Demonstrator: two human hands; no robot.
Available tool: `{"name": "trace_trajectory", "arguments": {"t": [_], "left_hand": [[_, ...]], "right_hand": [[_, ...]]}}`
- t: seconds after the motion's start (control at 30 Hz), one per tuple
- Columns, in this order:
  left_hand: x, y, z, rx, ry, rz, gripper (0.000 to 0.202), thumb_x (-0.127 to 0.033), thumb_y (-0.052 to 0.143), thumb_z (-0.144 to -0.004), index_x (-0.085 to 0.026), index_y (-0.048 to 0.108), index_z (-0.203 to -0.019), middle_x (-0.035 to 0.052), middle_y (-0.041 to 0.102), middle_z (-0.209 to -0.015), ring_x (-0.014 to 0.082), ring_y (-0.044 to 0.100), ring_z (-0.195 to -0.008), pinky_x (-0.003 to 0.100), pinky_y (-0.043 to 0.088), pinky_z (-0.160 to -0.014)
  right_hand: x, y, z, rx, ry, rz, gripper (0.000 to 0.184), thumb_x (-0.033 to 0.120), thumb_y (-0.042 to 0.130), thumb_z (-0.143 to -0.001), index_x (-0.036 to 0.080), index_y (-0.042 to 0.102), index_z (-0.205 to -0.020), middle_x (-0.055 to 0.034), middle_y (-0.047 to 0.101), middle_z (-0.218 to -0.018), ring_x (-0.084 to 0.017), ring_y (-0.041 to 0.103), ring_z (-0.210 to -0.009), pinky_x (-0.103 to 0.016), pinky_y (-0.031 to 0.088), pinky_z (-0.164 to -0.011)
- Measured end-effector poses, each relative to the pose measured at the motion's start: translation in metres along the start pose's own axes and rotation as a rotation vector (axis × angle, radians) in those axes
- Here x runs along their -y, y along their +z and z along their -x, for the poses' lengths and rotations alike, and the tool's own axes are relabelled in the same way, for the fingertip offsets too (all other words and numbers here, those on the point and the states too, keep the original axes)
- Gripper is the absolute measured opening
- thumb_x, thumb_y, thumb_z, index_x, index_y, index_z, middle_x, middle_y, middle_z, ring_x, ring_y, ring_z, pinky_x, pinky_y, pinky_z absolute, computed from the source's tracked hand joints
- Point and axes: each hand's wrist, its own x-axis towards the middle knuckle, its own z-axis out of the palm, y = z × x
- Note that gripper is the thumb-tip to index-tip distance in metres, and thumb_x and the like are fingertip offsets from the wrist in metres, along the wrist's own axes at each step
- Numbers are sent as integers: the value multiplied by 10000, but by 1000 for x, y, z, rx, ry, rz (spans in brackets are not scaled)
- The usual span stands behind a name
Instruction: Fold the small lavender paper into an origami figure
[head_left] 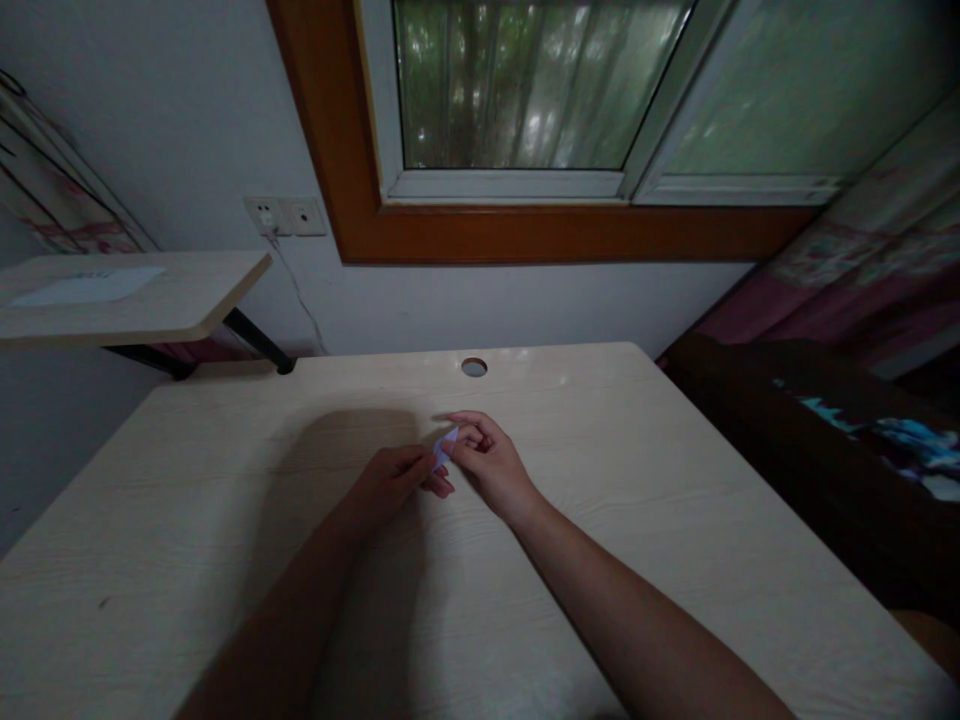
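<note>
A small pale lilac piece of folded paper [444, 449] is held between both hands above the middle of a light wooden table [675, 520]. My left hand [394, 482] pinches its lower left side with curled fingers. My right hand [486, 462] grips its upper right part, fingers bent around it. Most of the paper is hidden behind the fingers.
A round cable hole [474, 367] sits near the table's far edge. A smaller side table [187, 295] with a white sheet [88, 286] stands at the left by the wall sockets [285, 215]. A dark bed frame [810, 440] runs along the right. A window is above.
</note>
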Motion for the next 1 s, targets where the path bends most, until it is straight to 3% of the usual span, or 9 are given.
{"name": "trace_trajectory", "arguments": {"t": [0.63,1.0], "left_hand": [[-2,2,1,-144,-26,105,374,-486,566,-924,-143,696,-856,72,776,-798,196,742,-756,294,562,-768],[0,3,0,-96,-24,46,387,-490,560,-921,-140,713,-867,79,780,-834,206,745,-777,301,571,-768]], "right_hand": [[1,1,-1,2,31,-40,374,272,821,-726,259,683,-1074,19,689,-810,-144,652,-752,-306,500,-756],[2,2,0,37,17,-25,411,264,828,-712,248,655,-1085,23,693,-788,-137,639,-715,-291,497,-708]]}}
